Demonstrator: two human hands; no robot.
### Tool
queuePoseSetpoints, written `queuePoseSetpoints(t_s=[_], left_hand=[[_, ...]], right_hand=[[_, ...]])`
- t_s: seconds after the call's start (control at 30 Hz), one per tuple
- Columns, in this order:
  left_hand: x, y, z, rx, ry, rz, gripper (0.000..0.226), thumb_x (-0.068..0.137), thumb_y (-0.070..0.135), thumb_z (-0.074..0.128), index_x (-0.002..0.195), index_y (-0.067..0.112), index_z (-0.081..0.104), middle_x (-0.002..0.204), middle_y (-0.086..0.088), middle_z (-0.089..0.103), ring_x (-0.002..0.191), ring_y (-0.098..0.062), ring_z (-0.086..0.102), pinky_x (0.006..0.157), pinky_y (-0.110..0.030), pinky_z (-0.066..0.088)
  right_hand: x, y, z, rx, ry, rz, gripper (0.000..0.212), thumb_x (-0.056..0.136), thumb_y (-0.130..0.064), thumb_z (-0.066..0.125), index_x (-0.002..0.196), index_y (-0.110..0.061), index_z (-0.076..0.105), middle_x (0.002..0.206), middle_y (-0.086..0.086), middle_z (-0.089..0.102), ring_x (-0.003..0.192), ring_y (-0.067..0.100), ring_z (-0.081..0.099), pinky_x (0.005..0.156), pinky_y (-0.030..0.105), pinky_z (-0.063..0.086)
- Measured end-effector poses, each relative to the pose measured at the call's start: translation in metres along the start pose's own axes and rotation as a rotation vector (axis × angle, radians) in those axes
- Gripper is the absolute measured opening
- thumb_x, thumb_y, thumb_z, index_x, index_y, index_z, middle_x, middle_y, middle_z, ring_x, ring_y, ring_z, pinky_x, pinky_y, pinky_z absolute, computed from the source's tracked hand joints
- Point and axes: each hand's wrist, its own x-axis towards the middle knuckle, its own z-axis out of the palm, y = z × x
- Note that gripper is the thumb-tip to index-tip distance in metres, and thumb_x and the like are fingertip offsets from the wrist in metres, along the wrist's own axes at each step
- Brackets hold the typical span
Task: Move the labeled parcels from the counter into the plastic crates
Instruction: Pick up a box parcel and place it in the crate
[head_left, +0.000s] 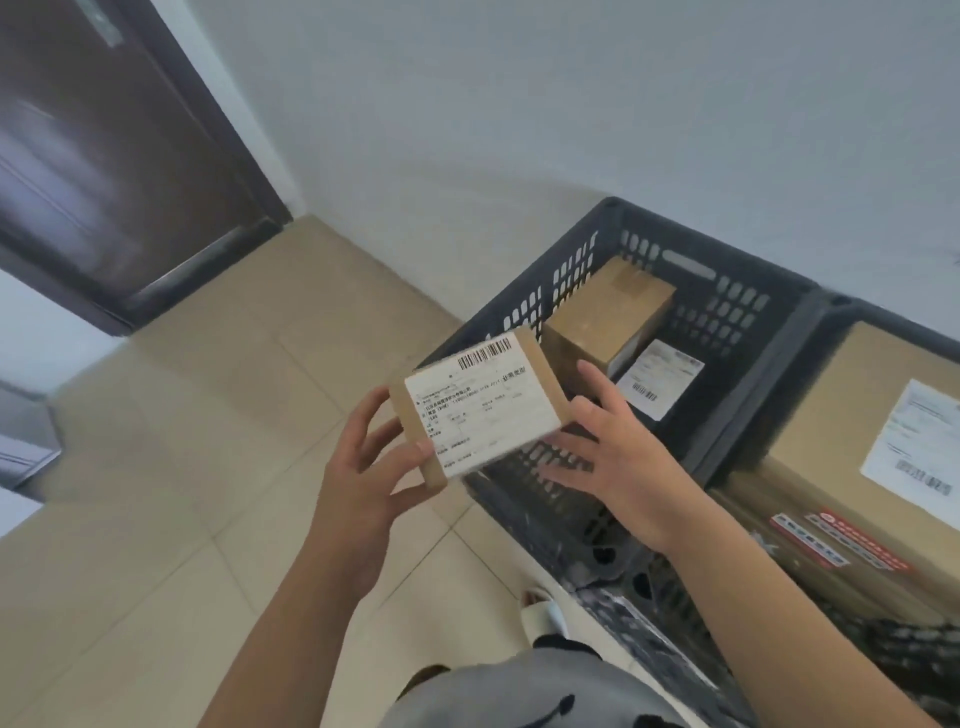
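A: Small cardboard parcel (480, 405) up in the air, white barcode label facing the camera, tilted, one corner down toward the left hand (358, 478).

B: How's the grip?

A: Left thumb (415, 457) presses the near lower edge, the left fingers (363, 421) curl up behind the far side, so that hand pinches the box. The right hand (610, 457) is at the box's right edge, fingers spread and fairly straight; the lower ones reach under the parcel, the upper ones stick up past it. Touching, not wrapped round it.

B: And what's past the fingers?

A: Just beyond the right fingertips, the dark slotted crate (737, 317). The parcel hangs over its near left rim. Inside, a taller brown box (608, 312) stands beyond the fingertips, and a flat labelled packet (660, 379) lies just right of the raised fingers.

B: Further right?

A: A second crate (831, 312), butted against the first, holding a large labelled carton (857, 415). Left of the left hand, beige floor tiles (208, 441) and a dark door (104, 156).
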Motion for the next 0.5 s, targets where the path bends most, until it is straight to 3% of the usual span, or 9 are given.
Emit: queuePoseSetpoints(t_s=[0.07, 0.17, 0.23, 0.3, 0.4, 0.5], left_hand=[[0.027, 0.004, 0.005, -0.023, 0.062, 0.011, 0.075, 0.061, 0.035, 0.085, 0.131, 0.048, 0.060, 0.127, -0.002, 0.073, 0.117, -0.025, 0.070, 0.085, -0.046, 0.064], [0.070, 0.007, 0.017, -0.013, 0.027, 0.010, 0.064, 0.074, 0.026, 0.083, 0.129, 0.049, 0.060, 0.121, 0.002, 0.075, 0.112, -0.020, 0.073, 0.083, -0.042, 0.065], [0.099, 0.007, 0.027, 0.031, -0.077, 0.003, 0.058, 0.083, 0.020, 0.078, 0.129, 0.048, 0.059, 0.120, 0.003, 0.075, 0.110, -0.020, 0.073, 0.082, -0.039, 0.064], [0.127, 0.007, 0.039, 0.066, -0.154, -0.035, 0.059, 0.079, 0.024, 0.078, 0.130, 0.047, 0.058, 0.123, 0.003, 0.075, 0.112, -0.021, 0.073, 0.086, -0.042, 0.064], [0.166, 0.011, 0.054, 0.139, -0.297, -0.107, 0.063, 0.081, 0.028, 0.082, 0.134, 0.049, 0.056, 0.129, 0.006, 0.072, 0.120, -0.018, 0.069, 0.092, -0.047, 0.062], [0.206, 0.017, 0.062, 0.244, -0.560, -0.167, 0.065, 0.089, 0.034, 0.078, 0.146, 0.044, 0.048, 0.137, 0.009, 0.067, 0.128, -0.015, 0.063, 0.102, -0.050, 0.057]], right_hand=[[0.024, -0.004, 0.007, 0.102, 0.031, 0.038, 0.091, 0.070, -0.054, 0.091, 0.145, -0.049, 0.038, 0.137, -0.001, 0.065, 0.122, 0.027, 0.066, 0.084, 0.044, 0.063], [0.055, 0.003, 0.013, 0.288, 0.081, 0.061, 0.067, 0.073, -0.048, 0.087, 0.133, -0.026, 0.064, 0.128, 0.007, 0.072, 0.114, 0.026, 0.073, 0.085, 0.044, 0.063], [0.069, 0.009, 0.017, 0.391, 0.115, 0.028, 0.051, 0.072, -0.048, 0.086, 0.118, -0.029, 0.075, 0.123, 0.007, 0.076, 0.112, 0.024, 0.074, 0.088, 0.045, 0.062], [0.081, 0.010, 0.018, 0.484, 0.193, -0.010, 0.039, 0.076, -0.047, 0.084, 0.111, -0.032, 0.079, 0.122, 0.007, 0.076, 0.110, 0.024, 0.075, 0.087, 0.045, 0.062], [0.094, 0.006, 0.015, 0.615, 0.347, -0.041, 0.051, 0.076, -0.044, 0.084, 0.123, -0.027, 0.073, 0.121, 0.008, 0.077, 0.108, 0.025, 0.075, 0.084, 0.044, 0.063], [0.104, 0.002, 0.018, 0.724, 0.537, -0.040, 0.059, 0.077, -0.040, 0.081, 0.131, -0.022, 0.064, 0.116, 0.011, 0.078, 0.104, 0.027, 0.077, 0.080, 0.047, 0.064]])
